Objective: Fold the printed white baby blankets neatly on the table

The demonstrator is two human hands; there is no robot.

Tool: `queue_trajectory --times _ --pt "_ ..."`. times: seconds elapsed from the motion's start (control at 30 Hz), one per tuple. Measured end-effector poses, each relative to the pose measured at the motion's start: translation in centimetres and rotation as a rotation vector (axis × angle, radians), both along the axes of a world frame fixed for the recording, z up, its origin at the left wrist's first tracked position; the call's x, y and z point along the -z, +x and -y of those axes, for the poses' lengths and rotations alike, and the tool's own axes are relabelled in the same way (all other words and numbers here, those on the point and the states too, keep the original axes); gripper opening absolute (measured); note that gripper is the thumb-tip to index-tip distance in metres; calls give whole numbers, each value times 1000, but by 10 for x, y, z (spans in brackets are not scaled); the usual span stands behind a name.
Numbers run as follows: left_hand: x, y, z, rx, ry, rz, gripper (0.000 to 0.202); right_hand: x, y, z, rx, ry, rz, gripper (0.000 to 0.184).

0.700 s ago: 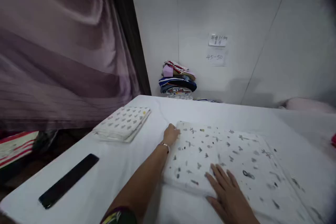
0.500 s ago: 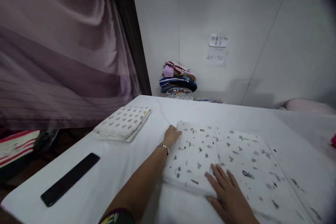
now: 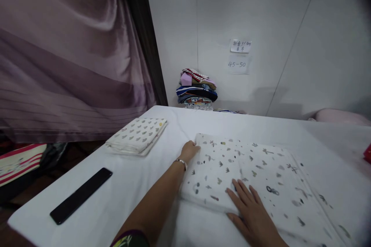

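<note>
Printed cloth (image 3: 211, 166) lies lower centre-right, bare table (image 3: 139, 185) left and above; the person's right hand (image 3: 251, 210) lies flat, spread over its lower edge; left hand (image 3: 189, 150) meets its left edge, fingertips hidden, grip unclear

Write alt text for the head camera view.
A person's left hand is at the left edge of a white printed cloth on a white table, while the right hand rests palm-down on it. A folded patterned cloth and a long black object lie to the left; folded fabrics are stacked by the wall.
</note>
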State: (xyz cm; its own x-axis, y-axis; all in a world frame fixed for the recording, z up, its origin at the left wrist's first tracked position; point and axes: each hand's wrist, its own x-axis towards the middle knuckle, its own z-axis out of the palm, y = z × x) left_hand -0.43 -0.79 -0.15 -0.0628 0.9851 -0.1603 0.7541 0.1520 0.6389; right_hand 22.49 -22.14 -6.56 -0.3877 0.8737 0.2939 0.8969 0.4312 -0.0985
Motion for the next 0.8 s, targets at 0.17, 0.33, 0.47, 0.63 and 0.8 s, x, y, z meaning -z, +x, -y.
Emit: queue_trajectory --times 0.17,0.33,0.47,0.63,0.8 --pt "1 1 -5 -52 -39 60 23 0 0 0 5 -18 7 54" --pt "-3 3 -18 -66 -89 90 36 1 0 1 7 -13 18 55" --pt "-6 7 -26 -33 -96 51 31 1 1 0 5 -3 33 55" --pt "-5 9 -29 -6 -58 -23 20 0 0 0 13 -10 31 54" --pt "-2 8 -29 -22 -27 -56 16 -1 0 0 3 -13 5 54"
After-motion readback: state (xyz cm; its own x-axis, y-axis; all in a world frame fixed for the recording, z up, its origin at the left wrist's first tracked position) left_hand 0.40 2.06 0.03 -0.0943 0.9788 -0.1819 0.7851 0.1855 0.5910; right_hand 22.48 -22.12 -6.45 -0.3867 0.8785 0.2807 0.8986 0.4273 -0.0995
